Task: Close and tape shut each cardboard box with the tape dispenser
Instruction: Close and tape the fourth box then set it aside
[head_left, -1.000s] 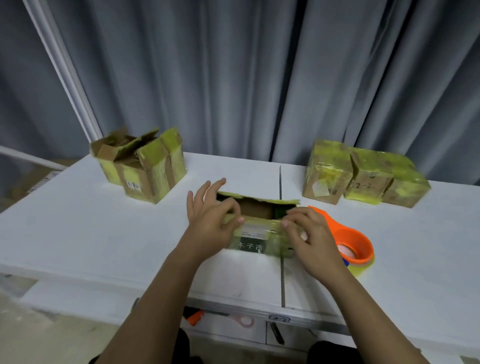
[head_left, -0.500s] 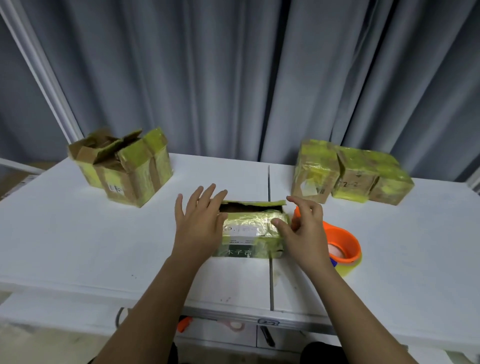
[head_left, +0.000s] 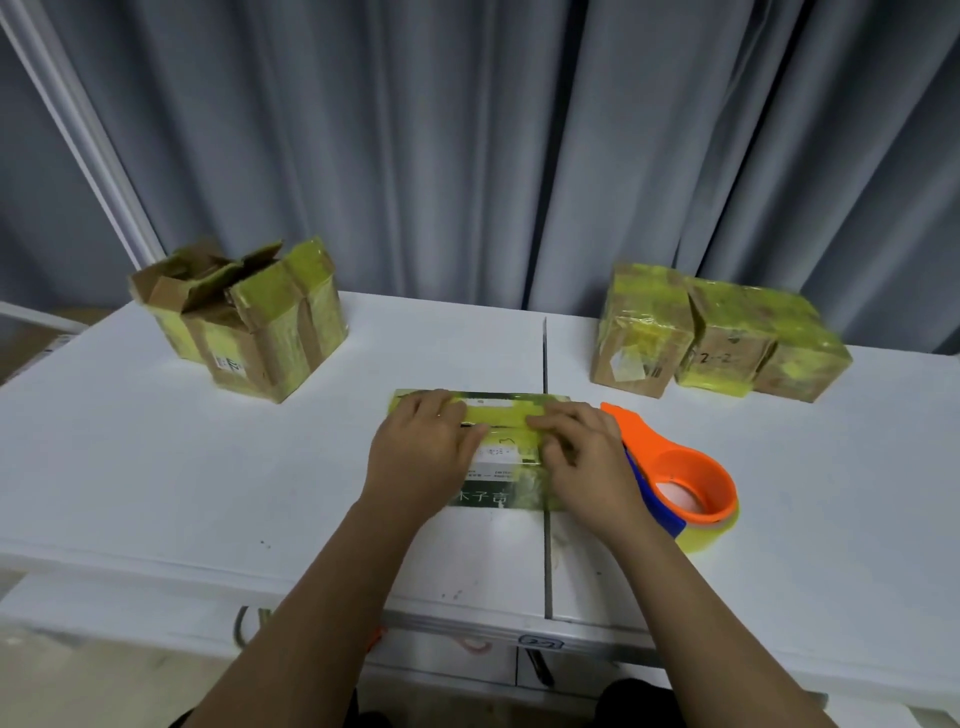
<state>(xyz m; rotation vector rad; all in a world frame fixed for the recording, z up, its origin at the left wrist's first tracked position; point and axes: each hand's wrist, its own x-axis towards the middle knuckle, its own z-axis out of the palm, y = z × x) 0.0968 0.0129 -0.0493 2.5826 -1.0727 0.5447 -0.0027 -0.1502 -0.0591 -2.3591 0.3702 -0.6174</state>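
A small green-printed cardboard box (head_left: 500, 446) wrapped in yellow-green tape lies at the table's middle, its top flaps folded down flat. My left hand (head_left: 422, 448) presses on the left part of its top, and my right hand (head_left: 583, 453) presses on the right part. Both hands hold the flaps shut, and their fingertips nearly meet. The orange tape dispenser (head_left: 647, 442), loaded with a yellow tape roll, lies on the table just right of my right hand, which does not touch it.
Two cardboard boxes (head_left: 275, 332) with raised flaps stand at the back left of the white table (head_left: 208, 467). Three taped boxes (head_left: 727, 343) sit in a row at the back right. A grey curtain (head_left: 467, 156) hangs behind. A seam (head_left: 545, 566) splits the tabletop.
The small box's flaps, open a second ago, are now folded flat. Both hands have moved from its sides onto its top. The dispenser has stayed in place.
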